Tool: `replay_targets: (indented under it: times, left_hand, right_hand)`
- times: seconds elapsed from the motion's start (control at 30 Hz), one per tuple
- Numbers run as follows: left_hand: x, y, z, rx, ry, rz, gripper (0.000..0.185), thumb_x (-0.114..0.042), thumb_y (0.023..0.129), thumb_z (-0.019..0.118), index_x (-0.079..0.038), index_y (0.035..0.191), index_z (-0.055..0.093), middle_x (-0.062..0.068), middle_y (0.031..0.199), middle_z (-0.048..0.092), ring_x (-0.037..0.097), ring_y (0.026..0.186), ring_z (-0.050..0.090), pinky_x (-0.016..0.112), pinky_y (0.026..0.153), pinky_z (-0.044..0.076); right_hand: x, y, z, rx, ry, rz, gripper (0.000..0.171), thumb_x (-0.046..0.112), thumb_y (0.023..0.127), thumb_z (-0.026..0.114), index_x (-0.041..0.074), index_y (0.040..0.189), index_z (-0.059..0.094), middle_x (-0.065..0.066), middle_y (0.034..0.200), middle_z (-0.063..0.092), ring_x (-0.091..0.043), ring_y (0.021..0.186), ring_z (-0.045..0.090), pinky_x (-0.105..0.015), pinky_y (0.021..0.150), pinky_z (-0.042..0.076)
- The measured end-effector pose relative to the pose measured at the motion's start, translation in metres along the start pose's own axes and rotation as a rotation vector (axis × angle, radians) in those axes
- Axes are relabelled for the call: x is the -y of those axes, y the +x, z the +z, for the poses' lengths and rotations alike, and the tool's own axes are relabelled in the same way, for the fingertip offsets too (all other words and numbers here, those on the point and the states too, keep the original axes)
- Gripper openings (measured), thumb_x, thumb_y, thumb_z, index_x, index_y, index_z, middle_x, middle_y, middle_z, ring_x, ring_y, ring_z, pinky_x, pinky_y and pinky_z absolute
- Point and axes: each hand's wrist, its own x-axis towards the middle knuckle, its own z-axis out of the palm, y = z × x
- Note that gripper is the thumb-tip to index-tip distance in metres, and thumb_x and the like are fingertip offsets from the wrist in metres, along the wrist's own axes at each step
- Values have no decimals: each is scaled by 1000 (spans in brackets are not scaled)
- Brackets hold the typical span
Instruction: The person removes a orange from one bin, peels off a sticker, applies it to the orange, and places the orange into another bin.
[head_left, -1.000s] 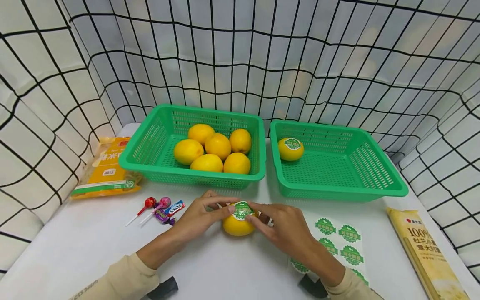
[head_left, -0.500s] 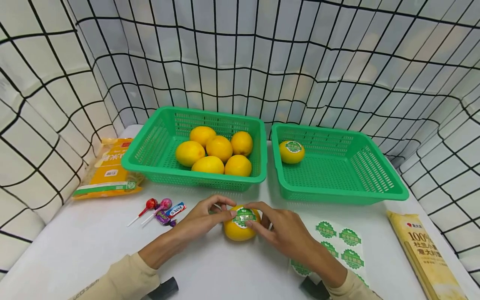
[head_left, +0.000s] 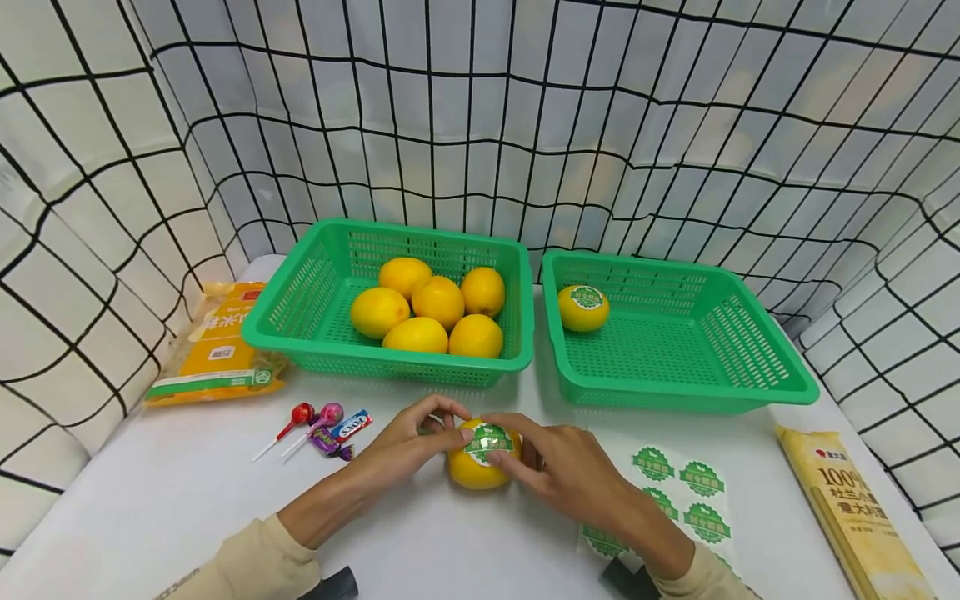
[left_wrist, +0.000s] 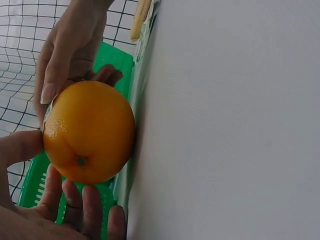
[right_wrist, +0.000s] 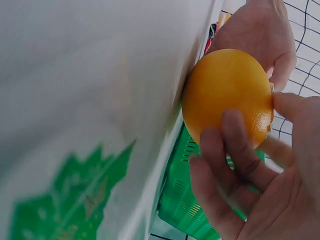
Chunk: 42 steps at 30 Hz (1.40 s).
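Orange position: the orange (head_left: 476,463) sits on the white table (head_left: 187,492) directly between my two hands, resting on the surface, with both of them touching it.
Sticker on it: a green sticker (head_left: 488,440) lies on the upper face of the orange, under my fingertips; I cannot tell whether its edges are fully down.
Axis: the fruit is near round, so I read no real long axis; the left wrist view shows its small stem end (left_wrist: 79,161) facing that camera.
Which hand is nearer: neither, I judge; both are in contact, one on each side.
Left hand: my left hand (head_left: 405,446) cups the orange's left side, fingers curled round it and the thumb tip at the sticker's edge.
Right hand: my right hand (head_left: 558,471) wraps the right side, forefinger and thumb bent onto the sticker, other fingers curled against the peel, as the right wrist view shows.
Beyond my hands: a green basket (head_left: 315,275) of unlabelled oranges straight ahead of the left hand; a second green basket (head_left: 750,333) ahead of the right hand, holding one labelled orange (head_left: 582,307).
Beside my right hand: a sticker sheet (head_left: 678,492) lies flat just right of it, partly under my wrist.
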Motion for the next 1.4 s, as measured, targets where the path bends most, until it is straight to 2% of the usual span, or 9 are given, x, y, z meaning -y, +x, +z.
replay_targets:
  times: [0.17,0.3,0.47,0.6,0.77,0.9,1.03,1.17,1.4]
  left_hand:
    - [0,-2,2,5,-16,-10,40,-36,97,74,-15,129,62,5,118,55,24,111,51,38,89,41]
    - [1,-4,4,-4,-18,-22,41,-37,97,75,-15,129,60,5,119,56,24,111,53,37,87,43]
    - [0,-5,4,-7,9,-9,41,-38,99,73,-14,129,59,6,123,57,23,113,54,37,88,45]
    - [-4,-6,2,8,76,47,40,-36,103,69,-12,132,57,4,127,58,22,118,55,39,98,47]
    - [-12,-7,0,2,281,284,31,-30,108,65,-13,132,58,-2,127,61,19,117,57,45,104,48]
    - [-29,-2,1,-112,631,570,30,-23,103,73,-17,130,64,-6,126,62,18,118,56,45,102,51]
    - [-47,13,5,-238,869,758,32,-24,99,77,-15,129,67,2,129,63,23,119,53,45,104,46]
    - [-60,34,15,-254,917,769,39,-30,101,74,-15,136,67,7,138,62,29,129,50,51,113,38]
    - [-73,67,35,-169,946,668,54,-43,104,68,-16,150,58,11,157,52,33,146,40,58,126,22]
  right_hand:
    - [1,-1,2,-25,-24,94,56,62,95,72,30,140,69,12,100,62,-5,85,60,-24,65,49]
    - [1,0,5,17,73,131,63,62,92,77,25,141,65,9,132,63,-12,112,63,-32,82,56]
    - [-1,6,9,103,291,175,68,53,91,82,18,144,59,5,130,68,-11,101,65,-27,79,56]
    - [-2,10,12,159,469,217,67,43,91,84,14,144,56,-2,125,69,-12,94,67,-26,77,58]
    - [-2,4,3,203,553,328,67,44,88,85,20,142,53,-3,119,67,-19,99,65,-32,80,58]
    - [-6,-4,-15,218,554,371,68,42,87,84,21,142,50,-5,119,65,-24,105,62,-38,84,56]
    - [-10,-15,-40,230,554,373,66,38,87,85,20,139,49,-6,124,62,-26,108,61,-40,85,56]
    - [-13,-25,-70,239,538,350,64,35,87,86,22,138,49,-4,126,62,-29,112,59,-44,87,55]
    - [-32,-20,-123,173,503,319,61,32,93,81,14,139,44,-12,126,60,-35,111,57,-47,89,55]
